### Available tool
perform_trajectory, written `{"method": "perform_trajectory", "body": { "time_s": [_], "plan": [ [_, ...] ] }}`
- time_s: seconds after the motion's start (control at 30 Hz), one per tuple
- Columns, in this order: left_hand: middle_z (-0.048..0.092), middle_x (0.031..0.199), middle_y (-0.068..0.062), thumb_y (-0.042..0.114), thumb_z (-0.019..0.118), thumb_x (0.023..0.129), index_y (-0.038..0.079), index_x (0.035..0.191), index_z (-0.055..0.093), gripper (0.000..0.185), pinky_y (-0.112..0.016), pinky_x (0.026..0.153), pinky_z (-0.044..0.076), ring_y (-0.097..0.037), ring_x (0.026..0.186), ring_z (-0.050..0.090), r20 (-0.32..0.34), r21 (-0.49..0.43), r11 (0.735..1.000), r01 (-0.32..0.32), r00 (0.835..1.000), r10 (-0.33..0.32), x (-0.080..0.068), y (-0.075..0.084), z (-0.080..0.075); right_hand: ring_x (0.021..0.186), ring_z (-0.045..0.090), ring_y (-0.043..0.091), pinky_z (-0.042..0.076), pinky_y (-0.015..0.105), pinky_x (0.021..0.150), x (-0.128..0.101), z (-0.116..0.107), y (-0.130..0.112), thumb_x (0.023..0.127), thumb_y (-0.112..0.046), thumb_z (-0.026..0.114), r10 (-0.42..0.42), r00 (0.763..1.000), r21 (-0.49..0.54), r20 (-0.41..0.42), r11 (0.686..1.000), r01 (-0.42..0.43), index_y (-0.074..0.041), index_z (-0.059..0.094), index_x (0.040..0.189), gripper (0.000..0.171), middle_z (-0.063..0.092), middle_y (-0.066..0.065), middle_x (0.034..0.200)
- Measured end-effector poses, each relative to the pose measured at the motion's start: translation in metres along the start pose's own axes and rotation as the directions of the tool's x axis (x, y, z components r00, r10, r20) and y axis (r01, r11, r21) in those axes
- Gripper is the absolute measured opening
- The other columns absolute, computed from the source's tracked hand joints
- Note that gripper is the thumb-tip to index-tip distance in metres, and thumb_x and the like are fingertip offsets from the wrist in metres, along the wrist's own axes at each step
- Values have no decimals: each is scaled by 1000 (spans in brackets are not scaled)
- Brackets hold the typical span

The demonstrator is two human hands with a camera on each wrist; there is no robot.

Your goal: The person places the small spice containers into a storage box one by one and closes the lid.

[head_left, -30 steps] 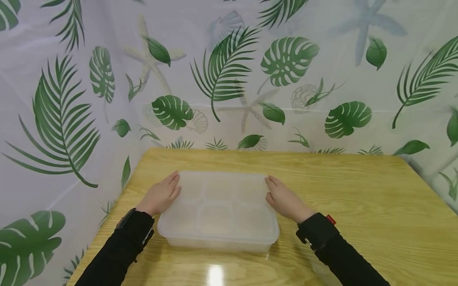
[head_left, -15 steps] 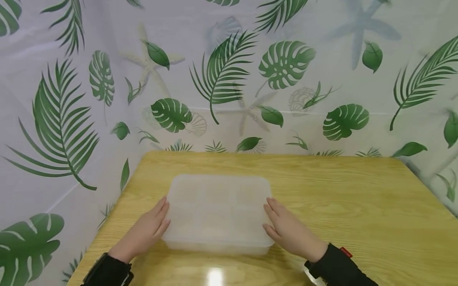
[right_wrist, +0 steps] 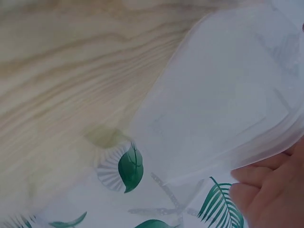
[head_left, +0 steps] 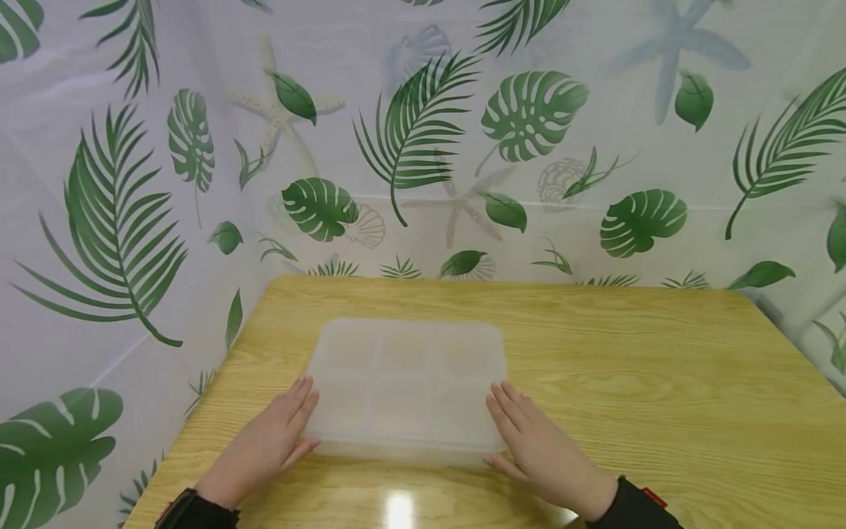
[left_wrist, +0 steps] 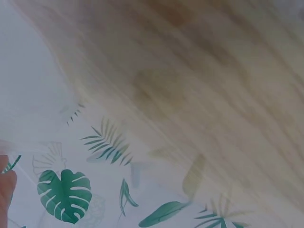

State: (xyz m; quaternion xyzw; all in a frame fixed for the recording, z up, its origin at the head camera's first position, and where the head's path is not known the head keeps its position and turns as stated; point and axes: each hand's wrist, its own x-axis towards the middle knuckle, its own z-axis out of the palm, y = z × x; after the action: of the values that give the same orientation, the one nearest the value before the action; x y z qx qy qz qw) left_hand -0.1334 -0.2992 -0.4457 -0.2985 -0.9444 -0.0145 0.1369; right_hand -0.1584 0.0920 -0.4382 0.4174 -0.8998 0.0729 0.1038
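Note:
A translucent white plastic box [head_left: 406,382] with a lid lies flat on the wooden table. Faint lines through the lid mark several square compartments. My left hand [head_left: 261,441] rests against the box's left side near its front corner, fingers straight and thumb toward the front. At the opposite front corner my right hand [head_left: 545,448] touches the right side in the same way. In the right wrist view, fingers [right_wrist: 254,176] lie at the rim of the box. Only a sliver of a left-hand finger [left_wrist: 5,192] shows in the left wrist view.
The wooden table [head_left: 661,382] extends to the right of the box and behind it. A white cloth [head_left: 581,44] printed with green leaves, starfish and shells hangs along the back and left. A light glare [head_left: 399,507] shows at the front.
Both hands have slid from the box's far corners back along its sides to the near corners. The box's outline has narrowed a little at the front.

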Motion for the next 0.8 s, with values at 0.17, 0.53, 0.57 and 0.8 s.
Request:
{"method": "perform_trajectory", "body": {
  "time_s": [0.17,0.53,0.57,0.8],
  "plan": [
    [42,127,-25,43,17,96,-10,120,49,66,-43,90,37,-31,119,39,-88,104,990,-91,991,100,-1,-2,3,119,37,34,35,45,91,1,8,6,93,-46,29,-156,979,-147,-133,980,136,10,45,124,66,40,26,127],
    [48,119,-27,37,15,98,-13,114,51,64,-42,84,42,-34,112,45,-255,189,966,-179,941,224,0,-7,10,112,46,31,40,41,87,3,15,13,97,-40,13,-291,929,-271,-228,936,226,10,48,119,64,49,25,120],
    [48,119,-28,37,15,98,-13,113,51,64,-42,83,42,-34,111,45,-258,189,965,-181,939,227,0,-7,11,112,46,31,40,41,87,3,15,13,97,-40,13,-291,930,-273,-226,935,226,10,48,119,64,49,25,120],
    [49,117,-28,37,14,98,-13,111,52,64,-39,83,43,-34,109,47,-251,209,960,-184,939,235,1,-6,11,111,47,31,40,41,87,3,17,15,98,-39,13,-296,928,-273,-227,934,231,10,49,118,64,50,25,118]
  ]
}}
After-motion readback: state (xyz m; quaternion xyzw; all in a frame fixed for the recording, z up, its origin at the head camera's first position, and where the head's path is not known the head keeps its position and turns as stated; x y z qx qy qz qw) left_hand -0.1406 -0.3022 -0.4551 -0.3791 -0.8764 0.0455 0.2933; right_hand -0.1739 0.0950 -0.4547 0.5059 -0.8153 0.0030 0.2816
